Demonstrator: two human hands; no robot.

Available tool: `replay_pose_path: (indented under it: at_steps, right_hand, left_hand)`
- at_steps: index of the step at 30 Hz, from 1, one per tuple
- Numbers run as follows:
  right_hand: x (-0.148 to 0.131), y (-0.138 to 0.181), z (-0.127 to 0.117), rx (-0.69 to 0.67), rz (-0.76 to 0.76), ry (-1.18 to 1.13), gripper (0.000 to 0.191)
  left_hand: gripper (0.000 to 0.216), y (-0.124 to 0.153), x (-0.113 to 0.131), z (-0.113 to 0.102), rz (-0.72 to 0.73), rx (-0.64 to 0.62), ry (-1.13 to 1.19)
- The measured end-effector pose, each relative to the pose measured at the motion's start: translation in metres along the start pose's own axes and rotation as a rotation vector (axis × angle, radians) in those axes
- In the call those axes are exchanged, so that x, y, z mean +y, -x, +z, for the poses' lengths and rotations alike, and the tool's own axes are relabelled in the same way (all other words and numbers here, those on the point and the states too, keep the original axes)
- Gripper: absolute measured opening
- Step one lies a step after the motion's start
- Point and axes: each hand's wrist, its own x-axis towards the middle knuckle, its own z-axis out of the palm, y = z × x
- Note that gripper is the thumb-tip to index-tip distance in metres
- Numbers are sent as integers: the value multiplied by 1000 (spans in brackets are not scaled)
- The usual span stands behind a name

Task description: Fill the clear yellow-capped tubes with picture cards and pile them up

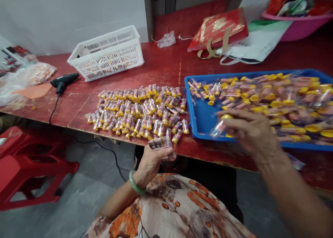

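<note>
My left hand (153,160), with a green bangle at the wrist, is closed around a small stack of printed cards (160,143) near the table's front edge. In my right hand (247,130) is a small yellow-capped tube (219,127) in a loose clear sleeve, pinched by its yellow end. That hand is slightly blurred and hovers above the front of a blue tray (204,133). Many similar sleeved tubes (267,92) lie jumbled in the tray. To its left, a dense group of wrapped yellow-ended tubes (132,109) covers part of the red table.
A white plastic basket (109,59) stands at the back. A black heat gun (65,80) lies at the left, its cord hanging over the edge. Bags (221,26) and a pink basin (299,28) sit back right. Red stools (33,172) stand at lower left.
</note>
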Motion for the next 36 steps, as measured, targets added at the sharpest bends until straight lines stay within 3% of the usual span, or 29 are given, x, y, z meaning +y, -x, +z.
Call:
replay_pose_path:
  at_steps: [4,7,10,18,23,31,36]
  right_hand:
    - [1,43,56,-396,200,-184,19]
    - [8,49,86,-508,343,-149,25]
    - [14,42,102,-592,353,-41,25]
    - [27,26,123,-819,400,-11,20]
    - [26,22,120,-961,397,21,26]
    - [51,57,111,-1371,535,165,19]
    - [54,80,115,-1315,663,42,53]
  left_hand:
    - [33,2,-2,4,46,8,-19]
    - [30,5,-4,0,63,5,-66]
    - [31,10,-7,-5,57,19,-105]
    - [34,26,-7,-20,-9,134,37]
    - [37,29,-5,-34,26,263,113]
    - [38,28,-4,-46,67,341,201]
    - [39,21,4,-57,58,345,270]
